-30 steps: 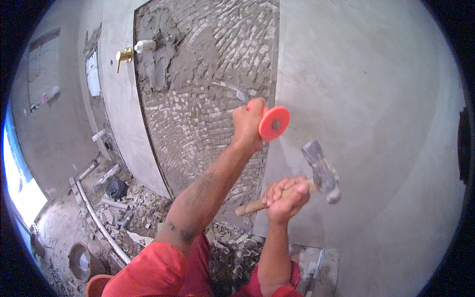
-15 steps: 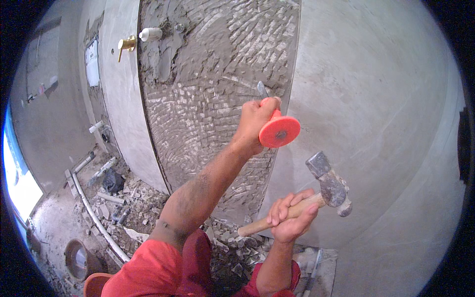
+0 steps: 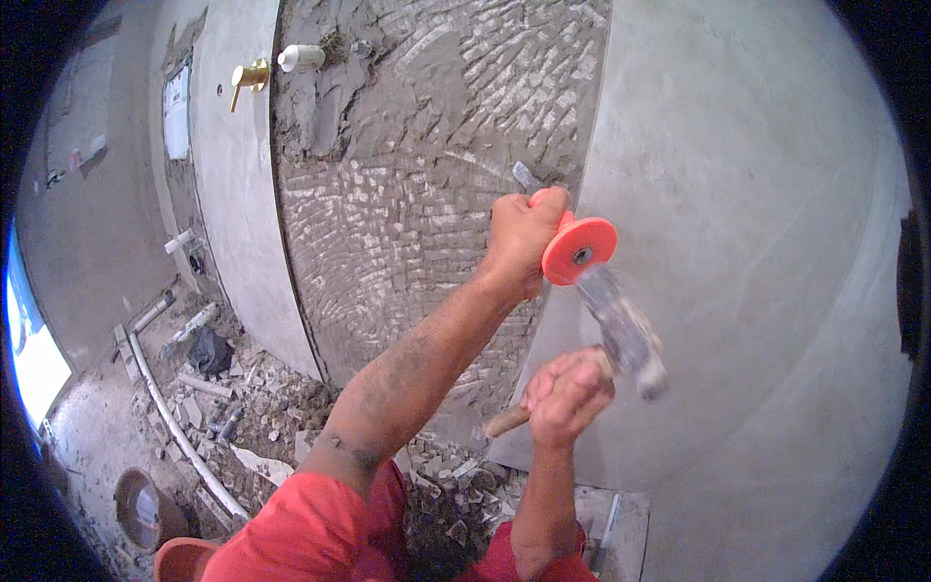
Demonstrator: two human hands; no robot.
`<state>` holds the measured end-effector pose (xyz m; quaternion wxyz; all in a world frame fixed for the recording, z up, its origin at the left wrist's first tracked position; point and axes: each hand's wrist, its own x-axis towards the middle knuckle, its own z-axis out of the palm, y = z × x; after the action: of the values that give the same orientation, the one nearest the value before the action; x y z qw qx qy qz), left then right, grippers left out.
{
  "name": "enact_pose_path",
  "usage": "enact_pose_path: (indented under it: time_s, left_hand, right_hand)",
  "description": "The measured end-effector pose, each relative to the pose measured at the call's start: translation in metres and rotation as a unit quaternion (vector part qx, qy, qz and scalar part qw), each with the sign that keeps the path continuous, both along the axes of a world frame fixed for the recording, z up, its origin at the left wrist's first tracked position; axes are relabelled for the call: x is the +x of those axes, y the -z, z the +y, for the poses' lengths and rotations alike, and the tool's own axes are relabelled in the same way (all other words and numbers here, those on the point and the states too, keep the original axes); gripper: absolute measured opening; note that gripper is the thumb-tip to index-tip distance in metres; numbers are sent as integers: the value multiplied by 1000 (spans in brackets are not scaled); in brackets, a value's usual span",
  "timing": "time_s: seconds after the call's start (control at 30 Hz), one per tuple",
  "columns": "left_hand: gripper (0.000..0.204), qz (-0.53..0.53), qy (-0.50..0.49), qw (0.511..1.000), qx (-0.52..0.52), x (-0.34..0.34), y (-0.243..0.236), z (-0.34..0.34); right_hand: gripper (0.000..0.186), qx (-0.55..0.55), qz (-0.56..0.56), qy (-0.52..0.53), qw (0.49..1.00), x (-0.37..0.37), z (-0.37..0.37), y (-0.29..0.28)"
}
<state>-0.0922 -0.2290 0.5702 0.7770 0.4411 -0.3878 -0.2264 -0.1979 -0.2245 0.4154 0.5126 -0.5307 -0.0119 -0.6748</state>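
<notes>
Your left hand (image 3: pixel 524 233) grips the chisel (image 3: pixel 580 250) at the ridged mortar wall (image 3: pixel 388 218); your right hand (image 3: pixel 567 398) grasps the hammer (image 3: pixel 624 330). Rubble (image 3: pixel 276 412) lies on the left floor (image 3: pixel 95 422).

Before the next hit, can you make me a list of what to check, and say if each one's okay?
1. Left grip closed round the chisel: ok.
2. Right grip closed round the hammer: ok.
3. Chisel's round guard between left grip and hammer: ok.
4. Chisel tip touching the rough wall: cannot tell; it shows against the wall, but contact is unclear.
5. Gloves on: not ok, both hands are bare.
6. Floor below clear: not ok, rubble lies there.
</notes>
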Motion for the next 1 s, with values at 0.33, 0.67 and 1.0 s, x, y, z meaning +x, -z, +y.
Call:
enact_pose_path:
  time_s: [0.33, 0.67, 1.0]
  left_hand:
    - [30, 7, -30, 999, -44, -5, 5, -17]
    - [27, -33, -92, 990, -100, -17, 1, -23]
    - [26, -64, -97, 987, -109, -11, -1, -22]
  right_hand:
    - [54, 30, -37, -1, 999, -3, -9, -13]
    - [51, 6, -108, -49, 993, -10, -16, -16]
    - [50, 55, -114, -67, 990, -8, -27, -5]
